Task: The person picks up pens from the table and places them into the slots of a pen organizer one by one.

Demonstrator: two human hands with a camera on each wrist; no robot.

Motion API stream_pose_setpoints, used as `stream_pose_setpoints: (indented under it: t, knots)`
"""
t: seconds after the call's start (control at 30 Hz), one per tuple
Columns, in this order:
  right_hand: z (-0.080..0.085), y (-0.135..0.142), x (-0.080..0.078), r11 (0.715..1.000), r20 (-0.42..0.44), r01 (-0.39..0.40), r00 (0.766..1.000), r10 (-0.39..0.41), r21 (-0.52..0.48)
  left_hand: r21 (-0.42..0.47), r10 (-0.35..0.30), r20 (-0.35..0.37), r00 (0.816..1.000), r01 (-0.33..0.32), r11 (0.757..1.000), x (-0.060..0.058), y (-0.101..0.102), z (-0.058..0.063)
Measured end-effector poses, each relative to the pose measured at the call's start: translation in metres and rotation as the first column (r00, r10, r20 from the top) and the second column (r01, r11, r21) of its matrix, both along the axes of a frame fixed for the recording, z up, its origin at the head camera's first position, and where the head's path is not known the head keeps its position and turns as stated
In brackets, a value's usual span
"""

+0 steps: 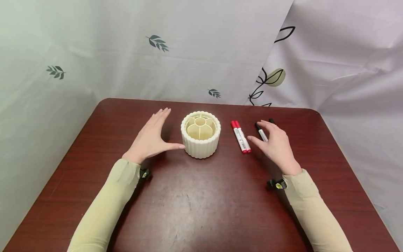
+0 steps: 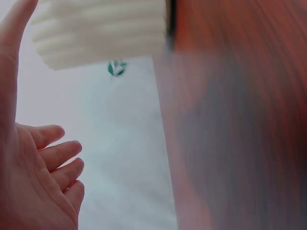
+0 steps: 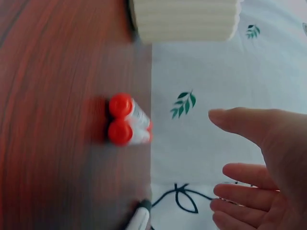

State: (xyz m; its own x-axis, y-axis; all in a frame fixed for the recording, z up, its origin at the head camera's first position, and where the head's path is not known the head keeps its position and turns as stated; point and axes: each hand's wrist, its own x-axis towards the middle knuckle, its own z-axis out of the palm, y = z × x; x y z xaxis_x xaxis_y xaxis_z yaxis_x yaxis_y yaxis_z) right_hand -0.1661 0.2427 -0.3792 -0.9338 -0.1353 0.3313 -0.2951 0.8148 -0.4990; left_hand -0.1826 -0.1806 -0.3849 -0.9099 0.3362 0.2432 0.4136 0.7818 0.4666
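A round cream pen holder (image 1: 200,148) with scalloped sides and inner compartments stands upright on the table. To its left, my left hand (image 1: 150,136) is spread wide, its thumb tip right by the holder's wall; whether it touches I cannot tell. Two red-capped markers (image 1: 241,137) lie side by side to the right of the holder. My right hand (image 1: 275,145), thumb and fingers apart, hovers over two black-capped markers (image 1: 261,132) and partly hides them. In the right wrist view nothing lies between the fingers of that hand, and the red markers (image 3: 128,120) lie off its thumb.
The dark red-brown wooden table (image 1: 195,203) carries all these things. White curtains (image 1: 126,63) with leaf prints hang behind and beside it. A small black wrist camera (image 1: 145,174) sits at the left cuff, another (image 1: 276,184) at the right.
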Motion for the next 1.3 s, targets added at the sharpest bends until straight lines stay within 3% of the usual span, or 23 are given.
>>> stream_pose_setpoints:
  t: [0.13,0.3,0.5,0.9,1.3]
  knots:
    - [-0.003,-0.008,0.002,0.997,0.009,0.010,1.000,-0.009,-0.071,0.131,-0.004,0.068,0.998,-0.005,0.991,0.005,0.014,0.003]
    - [-0.010,-0.019,0.004,0.986,0.076,-0.015,0.997,0.028,-0.164,0.288,-0.049,0.090,0.995,0.021,0.957,0.007,0.035,0.003]
    - [-0.020,-0.030,0.006,0.988,0.100,-0.041,0.993,0.056,-0.147,0.389,-0.068,0.118,0.991,0.017,0.921,0.004,0.056,-0.002]
    - [-0.024,-0.040,0.004,0.998,0.147,-0.047,0.988,0.042,0.030,0.447,-0.031,0.137,0.990,-0.033,0.894,0.004,0.067,-0.004]
    - [-0.021,-0.048,0.009,0.989,0.192,-0.099,0.978,0.077,0.110,0.432,-0.027,0.152,0.988,-0.042,0.901,0.003,0.065,0.000]
